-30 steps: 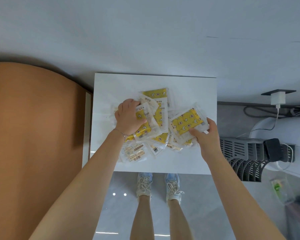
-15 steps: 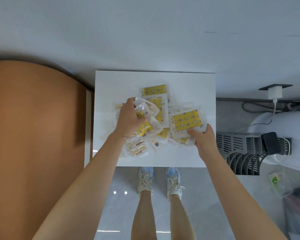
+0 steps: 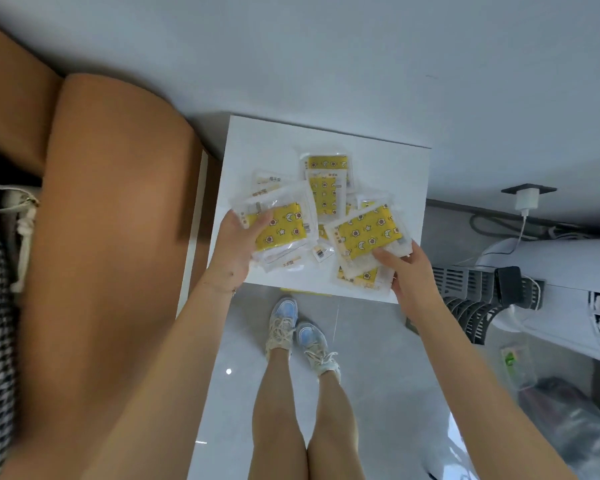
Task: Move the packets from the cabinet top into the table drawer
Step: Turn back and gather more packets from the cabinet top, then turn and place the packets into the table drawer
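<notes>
Left hand point(image 3: 234, 249) and right hand point(image 3: 407, 273) each pinch clear packets point(image 3: 326, 199) with yellow patterned contents.

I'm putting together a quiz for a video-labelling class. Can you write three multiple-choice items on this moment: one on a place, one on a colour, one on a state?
1. Where do the clear plastic packets that are in neither hand lie?
A) on the white square cabinet top
B) in an open drawer
C) on the person's shoes

2. What colour are the patterned contents of the packets?
A) red
B) yellow
C) green

3. What is the left hand doing?
A) hanging idle
B) pressing flat on the cabinet
C) holding a bunch of packets in its grip

Answers:
1 A, the loose ones lie spread on the white top.
2 B, yellow with stars and moons shows through the plastic.
3 C, its thumb lies over the top packet of a bunch, as the right hand does with another bunch.
</notes>
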Available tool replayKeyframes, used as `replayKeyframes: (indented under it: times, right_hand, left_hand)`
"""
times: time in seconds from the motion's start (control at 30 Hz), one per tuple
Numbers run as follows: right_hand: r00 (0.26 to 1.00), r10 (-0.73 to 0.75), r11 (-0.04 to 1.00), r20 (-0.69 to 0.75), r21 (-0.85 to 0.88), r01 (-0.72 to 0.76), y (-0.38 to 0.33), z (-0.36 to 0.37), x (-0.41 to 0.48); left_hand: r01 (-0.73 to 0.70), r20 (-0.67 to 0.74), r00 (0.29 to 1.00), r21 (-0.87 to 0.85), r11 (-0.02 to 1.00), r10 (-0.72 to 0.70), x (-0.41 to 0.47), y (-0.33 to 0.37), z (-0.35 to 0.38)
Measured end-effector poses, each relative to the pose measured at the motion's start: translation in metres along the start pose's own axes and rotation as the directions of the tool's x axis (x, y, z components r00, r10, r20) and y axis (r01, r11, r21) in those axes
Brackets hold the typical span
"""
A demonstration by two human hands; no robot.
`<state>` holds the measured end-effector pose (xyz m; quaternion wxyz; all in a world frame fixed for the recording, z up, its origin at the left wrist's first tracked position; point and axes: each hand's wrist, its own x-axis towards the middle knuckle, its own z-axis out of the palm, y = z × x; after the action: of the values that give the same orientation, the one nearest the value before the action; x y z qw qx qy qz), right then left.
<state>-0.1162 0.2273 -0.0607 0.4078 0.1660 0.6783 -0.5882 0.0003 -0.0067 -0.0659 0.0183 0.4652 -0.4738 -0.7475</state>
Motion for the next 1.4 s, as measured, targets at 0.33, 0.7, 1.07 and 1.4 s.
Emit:
replayKeyframes:
  times: [0.33, 0.7, 1.07, 1.4]
  right_hand:
    - [0.972, -0.056, 0.948, 0.226, -0.295, 0.123, -0.022, 0.066, -0.108]
    - [0.758, 0.124, 0.698, 0.640, -0.600, 0.391, 0.006, 0.188, -0.236]
    - [0.555, 0.339, 0.564, 0.760, -0.636, 0.527, 0.127, 0.315, -0.379]
    - [0.510, 0.495, 0.529, 0.704, -0.709, 0.466, 0.295, 0.402, -0.532]
  left_hand:
    - [-0.083, -0.259, 0.966, -0.364, 0.928, -0.015, -0.170, 0.000, -0.070]
    - [-0.330, -0.587, 0.806, -0.548, 0.769, -0.073, -0.352, -0.050, -0.182]
    - [-0.573, -0.774, 0.591, -0.602, 0.557, -0.228, -0.516, -0.162, -0.296]
    - [-0.710, -0.818, 0.440, -0.570, 0.414, -0.371, -0.671, -0.286, -0.412]
